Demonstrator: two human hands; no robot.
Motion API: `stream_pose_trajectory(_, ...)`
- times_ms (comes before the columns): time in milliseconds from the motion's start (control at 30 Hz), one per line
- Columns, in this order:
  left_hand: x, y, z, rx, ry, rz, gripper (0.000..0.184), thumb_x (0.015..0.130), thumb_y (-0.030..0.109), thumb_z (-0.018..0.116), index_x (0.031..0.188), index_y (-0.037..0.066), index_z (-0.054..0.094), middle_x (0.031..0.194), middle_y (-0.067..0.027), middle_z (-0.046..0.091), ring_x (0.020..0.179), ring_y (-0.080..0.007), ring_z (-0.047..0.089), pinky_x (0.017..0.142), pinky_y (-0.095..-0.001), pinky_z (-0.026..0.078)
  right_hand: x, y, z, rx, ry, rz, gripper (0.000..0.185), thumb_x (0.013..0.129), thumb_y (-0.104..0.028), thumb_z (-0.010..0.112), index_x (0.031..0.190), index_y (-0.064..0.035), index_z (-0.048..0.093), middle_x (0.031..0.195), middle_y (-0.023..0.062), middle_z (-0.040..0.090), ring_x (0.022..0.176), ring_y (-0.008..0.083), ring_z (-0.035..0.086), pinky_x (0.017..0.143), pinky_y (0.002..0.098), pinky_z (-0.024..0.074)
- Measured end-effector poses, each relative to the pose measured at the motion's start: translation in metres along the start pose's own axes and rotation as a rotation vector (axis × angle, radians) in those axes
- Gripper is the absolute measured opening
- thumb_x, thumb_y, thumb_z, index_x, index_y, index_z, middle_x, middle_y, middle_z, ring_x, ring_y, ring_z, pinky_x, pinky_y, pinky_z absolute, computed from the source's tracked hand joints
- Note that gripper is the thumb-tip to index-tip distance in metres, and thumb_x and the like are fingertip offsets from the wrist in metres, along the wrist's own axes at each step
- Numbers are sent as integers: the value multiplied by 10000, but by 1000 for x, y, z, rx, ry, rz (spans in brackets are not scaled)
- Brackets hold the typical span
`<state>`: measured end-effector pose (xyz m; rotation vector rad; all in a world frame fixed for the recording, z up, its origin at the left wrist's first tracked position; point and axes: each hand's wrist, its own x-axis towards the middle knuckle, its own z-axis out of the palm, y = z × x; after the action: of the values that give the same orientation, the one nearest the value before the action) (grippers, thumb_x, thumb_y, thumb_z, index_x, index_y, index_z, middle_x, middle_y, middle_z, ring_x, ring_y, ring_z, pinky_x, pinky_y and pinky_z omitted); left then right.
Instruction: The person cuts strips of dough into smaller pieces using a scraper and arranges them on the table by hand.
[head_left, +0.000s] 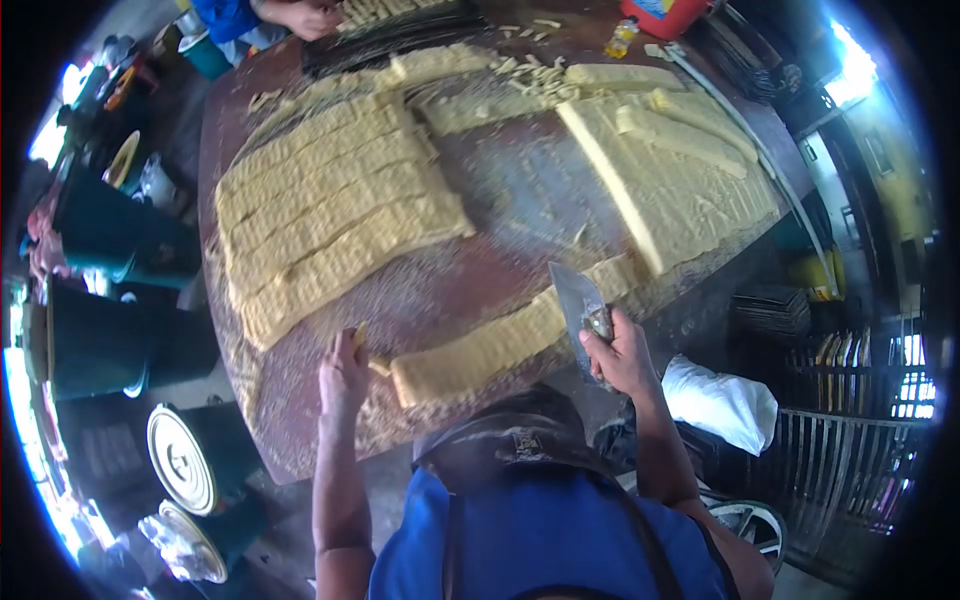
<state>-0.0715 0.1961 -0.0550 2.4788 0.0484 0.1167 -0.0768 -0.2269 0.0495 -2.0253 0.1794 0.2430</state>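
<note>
My right hand (622, 355) is wrapped round the riveted handle of a broad-bladed knife (576, 295), its pointed tip directed away from me. The blade is beside a long strip of yellow dough (480, 355) along the table's near edge. My left hand (345, 372) is closed, with a small yellow dough piece (361, 335) at its fingertips, just left of the strip's end. Beyond it lies a wide spread of dough rows (330, 215), scored into narrow pieces. A thick dough slab (690, 200) rests on the right, with loose strips on top.
The brown table (400, 300) is covered with crumbs. Another person's hand (312, 18) is at the far side beside a dark tray (400, 35). A red container (665, 15) and small bottle (621, 38) stand far right. Dark bins (120, 335) line the left; a white sack (720, 405) is at right.
</note>
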Motion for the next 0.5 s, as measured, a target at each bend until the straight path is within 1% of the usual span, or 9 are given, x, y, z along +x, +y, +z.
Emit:
stream_pose_trajectory(33, 13, 13, 0, -1, -66, -38, 212, 934, 152, 644, 1120, 56, 609, 923, -201, 659, 833, -382, 668, 705, -479, 528, 11, 2, -16, -21, -17, 0, 246, 939, -186, 683, 1029, 0, 551, 682, 39, 634, 501, 112, 610, 444, 287, 476)
stream_pose_trajectory(67, 27, 27, 2, 7, -46, -48, 212, 934, 152, 644, 1120, 56, 609, 923, -201, 659, 833, -382, 668, 705, -479, 528, 22, 2, -34, -18, -32, -18, 246, 939, -186, 683, 1029, 0, 551, 682, 39, 634, 501, 112, 610, 444, 287, 476)
stream_pose_trajectory(133, 46, 42, -3, -40, -82, -309, 288, 952, 189, 635, 1207, 60, 604, 955, -215, 684, 866, -375, 685, 733, -464, 527, 33, 10, -64, 55, 115, -44, 165, 943, -117, 666, 1011, -25, 546, 652, 13, 587, 483, 85, 565, 430, 260, 444)
stream_pose_trajectory(200, 46, 35, 1, 17, 29, -236, 365, 963, 220, 626, 1296, 79, 579, 999, -223, 700, 908, -370, 699, 763, -444, 526, 44, 39, -101, 16, 140, -39, 118, 957, -90, 630, 994, -53, 525, 629, 8, 560, 471, 86, 532, 427, 258, 415)
stream_pose_trajectory(233, 32, 35, -3, 53, 45, -294, 365, 963, 220, 626, 1296, 79, 579, 999, -223, 700, 908, -370, 699, 763, -444, 526, 51, 58, -117, 56, 165, -31, 110, 963, -81, 616, 978, -57, 511, 605, 5, 530, 459, 85, 506, 422, 259, 401)
stream_pose_trajectory(367, -15, 55, -17, 110, -43, -526, 376, 938, 162, 649, 1311, 157, 601, 1056, -202, 695, 982, -369, 691, 808, -440, 527, 88, 84, -177, 165, 85, 42, 133, 969, -85, 616, 995, -37, 495, 591, 10, 510, 431, 87, 492, 404, 258, 403)
stream_pose_trajectory(433, -37, 66, -6, 214, -92, -447, 402, 893, 90, 691, 1274, 204, 630, 1085, -167, 674, 1030, -381, 666, 825, -466, 536, 110, 84, -184, 171, 37, 12, 132, 974, -90, 611, 1004, -39, 493, 592, 10, 509, 435, 86, 493, 406, 258, 405)
stream_pose_trajectory(467, -39, 64, 1, 213, -97, -516, 470, 854, 48, 731, 1266, 256, 639, 1110, -141, 646, 1076, -377, 643, 861, -489, 551, 121, 82, -188, 171, 29, -21, 132, 979, -96, 607, 1014, -42, 492, 592, 9, 508, 438, 86, 494, 409, 257, 407)
stream_pose_trajectory(500, -48, 49, 9, 305, -121, -500, 509, 886, 89, 723, 1355, 244, 602, 1245, -183, 639, 1217, -351, 595, 1047, -457, 490, 129, 78, -193, 124, -24, 20, 151, 986, -119, 620, 1040, -58, 492, 632, 14, 529, 456, 88, 513, 429, 251, 420)
